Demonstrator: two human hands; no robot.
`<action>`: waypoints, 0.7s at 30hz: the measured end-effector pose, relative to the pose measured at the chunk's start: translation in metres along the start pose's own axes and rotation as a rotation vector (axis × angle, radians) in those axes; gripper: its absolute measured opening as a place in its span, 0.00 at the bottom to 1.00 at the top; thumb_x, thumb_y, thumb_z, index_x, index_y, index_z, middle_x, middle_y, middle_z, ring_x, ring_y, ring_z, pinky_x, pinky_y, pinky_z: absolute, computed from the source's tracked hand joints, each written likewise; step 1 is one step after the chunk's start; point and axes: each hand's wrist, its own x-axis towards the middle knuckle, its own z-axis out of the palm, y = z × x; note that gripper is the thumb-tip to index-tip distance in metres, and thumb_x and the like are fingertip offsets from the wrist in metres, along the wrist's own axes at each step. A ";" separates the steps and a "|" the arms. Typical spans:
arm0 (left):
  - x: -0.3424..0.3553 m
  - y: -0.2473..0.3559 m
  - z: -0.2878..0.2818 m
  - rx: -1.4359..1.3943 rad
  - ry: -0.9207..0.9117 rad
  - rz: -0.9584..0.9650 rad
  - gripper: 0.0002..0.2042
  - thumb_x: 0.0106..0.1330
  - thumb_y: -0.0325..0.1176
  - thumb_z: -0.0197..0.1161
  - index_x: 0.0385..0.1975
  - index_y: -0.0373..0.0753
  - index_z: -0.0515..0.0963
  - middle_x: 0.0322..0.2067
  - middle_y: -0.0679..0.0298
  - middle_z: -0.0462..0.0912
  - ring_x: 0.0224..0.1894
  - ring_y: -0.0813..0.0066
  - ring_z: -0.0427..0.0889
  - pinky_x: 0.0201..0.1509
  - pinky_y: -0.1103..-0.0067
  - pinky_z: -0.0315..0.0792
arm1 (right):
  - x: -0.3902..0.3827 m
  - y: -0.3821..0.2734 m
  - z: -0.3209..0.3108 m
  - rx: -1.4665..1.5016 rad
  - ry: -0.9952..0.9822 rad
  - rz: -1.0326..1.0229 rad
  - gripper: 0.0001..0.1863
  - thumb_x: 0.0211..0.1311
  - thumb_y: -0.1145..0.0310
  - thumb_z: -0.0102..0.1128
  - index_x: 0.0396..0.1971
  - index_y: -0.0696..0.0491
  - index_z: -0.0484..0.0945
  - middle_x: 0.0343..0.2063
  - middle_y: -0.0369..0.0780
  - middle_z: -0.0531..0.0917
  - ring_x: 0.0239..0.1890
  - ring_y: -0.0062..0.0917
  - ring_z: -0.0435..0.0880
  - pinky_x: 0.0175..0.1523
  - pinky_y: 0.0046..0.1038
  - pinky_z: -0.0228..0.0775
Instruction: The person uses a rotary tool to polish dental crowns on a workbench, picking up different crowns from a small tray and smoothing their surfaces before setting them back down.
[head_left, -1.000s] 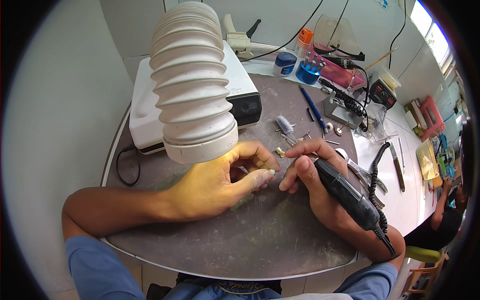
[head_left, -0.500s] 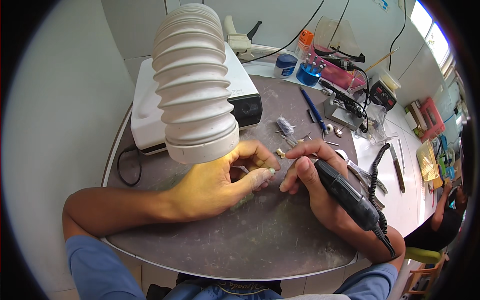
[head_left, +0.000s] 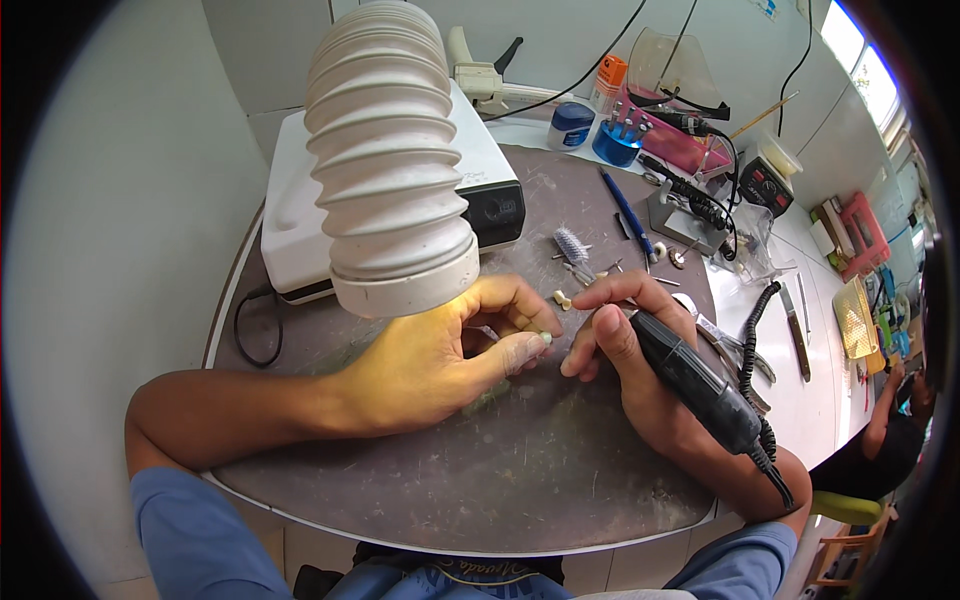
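Note:
My left hand (head_left: 425,370) pinches a small pale, tooth-like piece (head_left: 546,338) between thumb and fingertips, below the mouth of a white ribbed hose (head_left: 385,170). My right hand (head_left: 645,375) is wrapped round a black rotary handpiece (head_left: 700,385), its coiled cord running down over the wrist. The handpiece's front end points toward the left hand; my fingers hide its tip, and I cannot tell whether it touches the piece. Just beyond the fingertips, small cream tooth-shaped pieces (head_left: 562,299) lie on the grey-brown worktop (head_left: 480,480).
Behind the hose stands a white machine (head_left: 295,215). Further back are a small brush (head_left: 571,245), a blue pen-like tool (head_left: 627,215), a blue bur holder (head_left: 617,145) and a blue jar (head_left: 571,126). Pliers (head_left: 735,345) and a knife (head_left: 795,335) lie right. Another person (head_left: 880,450) sits far right.
My left hand and the small piece have shifted very slightly. The right hand keeps its hold on the handpiece, almost unmoved.

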 end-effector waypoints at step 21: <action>0.003 -0.003 -0.003 -0.106 -0.011 -0.007 0.08 0.68 0.30 0.57 0.42 0.33 0.74 0.35 0.66 0.78 0.38 0.82 0.77 0.46 0.81 0.73 | 0.000 0.000 0.001 -0.001 0.000 -0.003 0.22 0.66 0.49 0.55 0.40 0.56 0.75 0.19 0.36 0.80 0.25 0.16 0.79 0.32 0.19 0.71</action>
